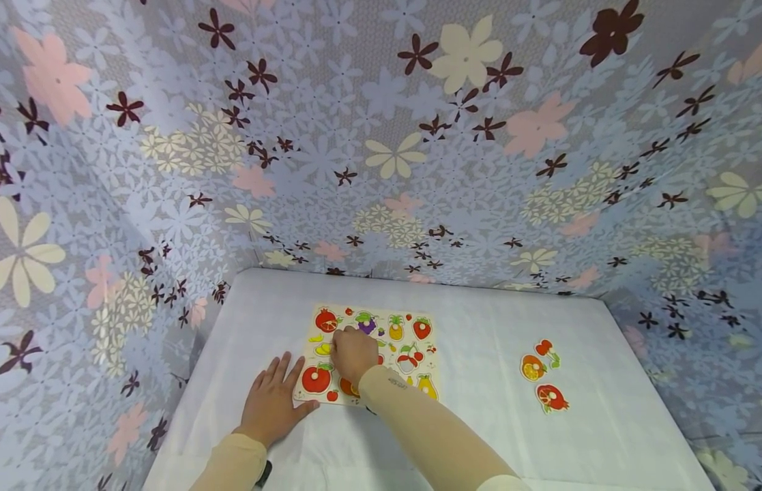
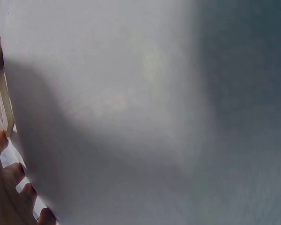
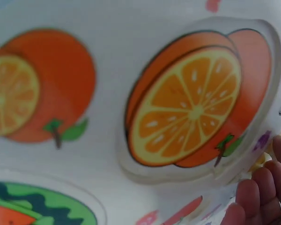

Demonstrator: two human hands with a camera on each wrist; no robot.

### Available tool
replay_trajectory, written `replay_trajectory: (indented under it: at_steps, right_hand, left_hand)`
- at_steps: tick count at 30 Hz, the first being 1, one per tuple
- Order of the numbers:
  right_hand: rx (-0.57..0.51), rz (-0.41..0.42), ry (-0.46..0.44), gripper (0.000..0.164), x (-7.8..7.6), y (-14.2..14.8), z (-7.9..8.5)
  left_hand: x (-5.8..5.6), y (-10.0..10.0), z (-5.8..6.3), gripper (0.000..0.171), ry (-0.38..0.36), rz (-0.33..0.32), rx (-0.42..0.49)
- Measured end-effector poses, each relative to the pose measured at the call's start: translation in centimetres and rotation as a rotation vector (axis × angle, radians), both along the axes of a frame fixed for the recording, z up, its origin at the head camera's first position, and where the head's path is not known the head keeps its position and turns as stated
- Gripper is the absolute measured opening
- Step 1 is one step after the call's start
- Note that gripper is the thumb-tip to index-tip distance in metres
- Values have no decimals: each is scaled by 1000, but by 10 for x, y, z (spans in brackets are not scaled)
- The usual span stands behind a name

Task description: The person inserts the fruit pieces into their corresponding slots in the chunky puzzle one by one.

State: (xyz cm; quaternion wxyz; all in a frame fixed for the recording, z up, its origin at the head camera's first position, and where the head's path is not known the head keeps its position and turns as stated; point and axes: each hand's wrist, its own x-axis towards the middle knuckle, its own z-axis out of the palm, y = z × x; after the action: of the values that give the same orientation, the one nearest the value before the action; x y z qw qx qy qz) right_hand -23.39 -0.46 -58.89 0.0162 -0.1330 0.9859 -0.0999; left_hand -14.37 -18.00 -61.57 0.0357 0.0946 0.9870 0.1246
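A fruit puzzle board lies on the white-covered table. My right hand reaches over it with curled fingers. In the right wrist view, the thumb and fingers of that hand close around something yellow, apparently the banana piece; the grip is partly hidden. Near them, a recessed orange slot shows a printed orange. A red apple piece with a white knob sits at the board's near left. Flat with spread fingers, my left hand rests at the board's left edge, its thumb by the near corner.
To the right of the board, loose cherry, orange and pomegranate pieces lie close together on the white table cover. Flower-patterned curtains enclose the table at the back and sides.
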Motion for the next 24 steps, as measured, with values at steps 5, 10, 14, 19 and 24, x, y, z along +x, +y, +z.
replay_trajectory:
  at_steps: [5,10,14,19,24]
  right_hand:
    - [-7,25,-20,24,4,13,1]
    - [-71,36,-29,28,16,46,8]
    - [-153,17,-55,29,27,87,15]
    - [-241,-94,-77,32,46,152,26]
    - [-256,-256,-9,32,70,233,26]
  left_hand:
    - [2,3,7,95,-6,-1,11]
    - [2,3,4,96,-6,0,2]
    - [1,0,-3,99,-10,2,3]
    - [1,-2,-8,100,0,-3,9]
    - [0,2,-7,99,19,-16,6]
